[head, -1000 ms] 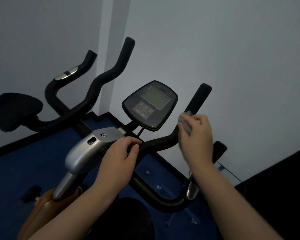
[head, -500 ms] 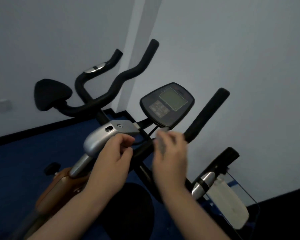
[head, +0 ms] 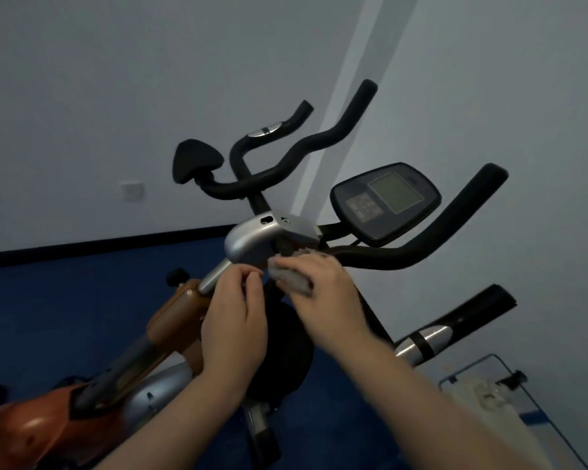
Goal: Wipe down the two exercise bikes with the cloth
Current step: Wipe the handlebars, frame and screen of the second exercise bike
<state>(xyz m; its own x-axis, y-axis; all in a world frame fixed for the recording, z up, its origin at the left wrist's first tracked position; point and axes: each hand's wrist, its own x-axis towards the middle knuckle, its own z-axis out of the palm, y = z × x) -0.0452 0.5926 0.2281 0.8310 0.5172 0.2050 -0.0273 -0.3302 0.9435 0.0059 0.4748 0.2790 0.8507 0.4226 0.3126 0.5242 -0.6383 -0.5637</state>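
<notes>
The grey cloth (head: pixel 290 279) is bunched in the right hand (head: pixel 323 296), pressed under the silver stem housing (head: pixel 256 236) of the near bike, just left of its black handlebar (head: pixel 418 242). The left hand (head: pixel 233 317) is loosely curled beside the silver post (head: pixel 214 274), gripping nothing visible. The console (head: pixel 384 201) sits above; a 2nd bike's seat (head: pixel 196 161) stands behind.

Grey-looking cloth (head: pixel 291 278), orange frame (head: pixel 170 317)

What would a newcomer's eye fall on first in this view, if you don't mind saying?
Probably the two hands at centre: the right hand presses a grey cloth under the silver handlebar bracket, the left hand beside it. Next, the black console upper right, between the curved handlebars.
</notes>
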